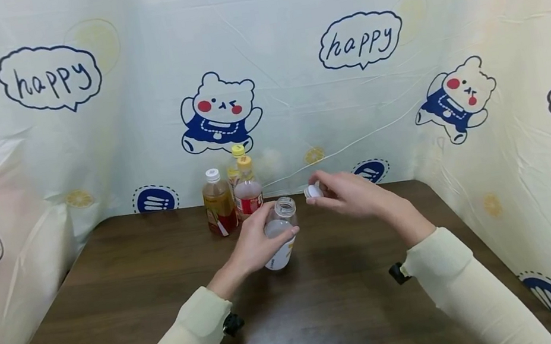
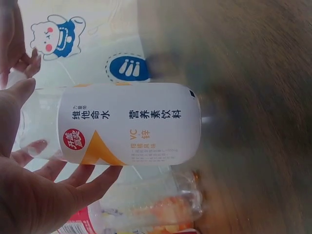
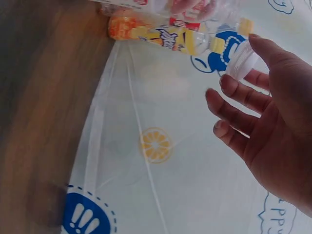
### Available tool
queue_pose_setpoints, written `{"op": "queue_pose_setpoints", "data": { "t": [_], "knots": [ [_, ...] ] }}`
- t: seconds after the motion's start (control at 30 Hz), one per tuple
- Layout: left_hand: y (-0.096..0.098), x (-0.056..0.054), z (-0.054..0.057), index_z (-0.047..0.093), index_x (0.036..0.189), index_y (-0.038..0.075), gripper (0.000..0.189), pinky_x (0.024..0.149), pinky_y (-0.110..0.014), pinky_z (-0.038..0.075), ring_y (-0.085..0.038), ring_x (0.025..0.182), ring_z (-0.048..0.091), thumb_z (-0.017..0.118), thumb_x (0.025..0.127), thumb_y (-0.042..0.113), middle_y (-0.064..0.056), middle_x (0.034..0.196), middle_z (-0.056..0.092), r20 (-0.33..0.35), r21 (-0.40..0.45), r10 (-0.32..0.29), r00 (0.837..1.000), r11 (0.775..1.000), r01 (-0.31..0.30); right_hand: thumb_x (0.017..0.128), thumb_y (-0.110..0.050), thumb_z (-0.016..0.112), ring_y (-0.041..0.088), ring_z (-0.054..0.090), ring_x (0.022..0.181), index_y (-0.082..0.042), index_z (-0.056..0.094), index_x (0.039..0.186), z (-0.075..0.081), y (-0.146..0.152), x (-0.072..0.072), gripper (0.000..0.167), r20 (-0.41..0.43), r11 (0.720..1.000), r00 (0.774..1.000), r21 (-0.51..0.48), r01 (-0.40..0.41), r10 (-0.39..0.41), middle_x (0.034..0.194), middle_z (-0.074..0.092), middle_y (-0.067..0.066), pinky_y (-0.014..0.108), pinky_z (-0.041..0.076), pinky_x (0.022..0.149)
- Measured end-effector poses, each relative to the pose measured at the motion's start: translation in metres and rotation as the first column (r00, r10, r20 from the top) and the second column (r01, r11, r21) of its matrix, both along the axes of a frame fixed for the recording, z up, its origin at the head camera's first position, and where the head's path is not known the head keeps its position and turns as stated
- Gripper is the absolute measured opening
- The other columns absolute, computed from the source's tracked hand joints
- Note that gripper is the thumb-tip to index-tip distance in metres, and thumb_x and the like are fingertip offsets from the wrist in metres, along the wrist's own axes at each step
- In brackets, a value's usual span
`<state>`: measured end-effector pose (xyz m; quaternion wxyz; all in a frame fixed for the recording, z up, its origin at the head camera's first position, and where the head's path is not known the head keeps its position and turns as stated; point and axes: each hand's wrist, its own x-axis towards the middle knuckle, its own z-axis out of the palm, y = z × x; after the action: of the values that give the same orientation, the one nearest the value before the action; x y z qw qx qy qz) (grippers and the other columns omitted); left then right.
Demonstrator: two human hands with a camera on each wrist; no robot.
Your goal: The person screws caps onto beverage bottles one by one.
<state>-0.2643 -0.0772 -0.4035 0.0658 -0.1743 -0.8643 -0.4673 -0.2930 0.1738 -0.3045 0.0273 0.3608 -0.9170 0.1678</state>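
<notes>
My left hand [image 1: 259,239] grips a clear drink bottle [image 1: 279,257] around its upper part. The bottle's mouth is uncapped and it leans slightly to the right; cloudy liquid shows inside. A white label with an orange patch and dark print faces the left wrist view, where the fingers and thumb [image 2: 22,90] wrap the bottle [image 2: 129,124]. To the right of the mouth, my right hand [image 1: 351,191] pinches a white screw cap [image 1: 313,191] between thumb and fingers. In the right wrist view the ridged cap [image 3: 242,60] is at the fingertips, the other fingers loosely bent.
Behind the left hand stand a brown-red drink bottle [image 1: 219,205] with a white cap, a red-labelled bottle [image 1: 248,191] with a yellow cap, and another yellow-capped bottle [image 1: 238,151] partly hidden. A printed curtain [image 1: 292,103] surrounds the dark wooden table [image 1: 331,319].
</notes>
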Motion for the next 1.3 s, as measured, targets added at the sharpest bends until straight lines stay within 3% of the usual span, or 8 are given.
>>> {"op": "queue_pose_setpoints", "data": {
  "t": [0.13, 0.43, 0.83, 1.1, 1.3],
  "knots": [
    [0.006, -0.002, -0.001, 0.055, 0.140, 0.020, 0.062, 0.104, -0.052, 0.050, -0.023, 0.124, 0.060, 0.082, 0.088, 0.038, -0.001, 0.135, 0.063, -0.022, 0.006, -0.024, 0.999, 1.000, 0.024, 0.101, -0.035, 0.066, 0.014, 0.054, 0.069, -0.014, 0.056, 0.133, 0.008, -0.004, 0.000, 0.040, -0.001, 0.998, 0.998, 0.005, -0.057, 0.057, 0.082, 0.060, -0.001, 0.032, 0.047, 0.063],
    [0.018, -0.003, -0.004, 0.055, 0.140, 0.021, 0.062, 0.103, -0.052, 0.051, -0.022, 0.122, 0.061, 0.083, 0.087, 0.036, -0.001, 0.135, 0.063, -0.029, -0.003, -0.044, 0.999, 0.999, 0.044, 0.100, -0.030, 0.068, 0.020, 0.061, 0.085, -0.017, 0.054, 0.139, 0.015, -0.010, 0.000, 0.043, 0.084, 0.988, 0.984, -0.007, -0.157, 0.157, 0.107, 0.064, 0.000, 0.031, 0.055, 0.075],
    [0.027, -0.003, -0.002, 0.055, 0.140, 0.023, 0.062, 0.100, -0.048, 0.053, -0.019, 0.118, 0.062, 0.084, 0.086, 0.038, 0.000, 0.134, 0.063, -0.031, -0.024, -0.073, 0.997, 0.997, 0.072, 0.098, -0.030, 0.072, 0.019, 0.060, 0.080, -0.018, 0.061, 0.132, 0.018, -0.015, 0.001, 0.038, 0.111, 0.985, 0.980, 0.042, -0.170, 0.164, 0.090, 0.064, -0.005, 0.031, 0.053, 0.071],
    [0.029, -0.002, -0.004, 0.055, 0.139, 0.023, 0.063, 0.100, -0.048, 0.053, -0.019, 0.117, 0.062, 0.083, 0.086, 0.040, 0.000, 0.134, 0.063, -0.042, -0.018, -0.078, 0.996, 0.997, 0.077, 0.098, -0.031, 0.072, 0.020, 0.060, 0.081, -0.017, 0.064, 0.127, 0.014, -0.017, 0.000, 0.034, 0.128, 0.984, 0.978, 0.056, -0.171, 0.163, 0.089, 0.064, -0.005, 0.033, 0.053, 0.069],
    [0.033, -0.003, -0.005, 0.055, 0.140, 0.023, 0.056, 0.099, -0.049, 0.053, -0.018, 0.117, 0.063, 0.076, 0.092, 0.044, 0.001, 0.134, 0.063, -0.038, -0.014, -0.064, 0.997, 0.998, 0.064, 0.098, -0.030, 0.071, 0.019, 0.061, 0.083, -0.017, 0.065, 0.127, 0.016, -0.017, -0.001, 0.032, 0.127, 0.981, 0.977, 0.066, -0.181, 0.171, 0.095, 0.065, -0.005, 0.032, 0.054, 0.072]
  ]
}}
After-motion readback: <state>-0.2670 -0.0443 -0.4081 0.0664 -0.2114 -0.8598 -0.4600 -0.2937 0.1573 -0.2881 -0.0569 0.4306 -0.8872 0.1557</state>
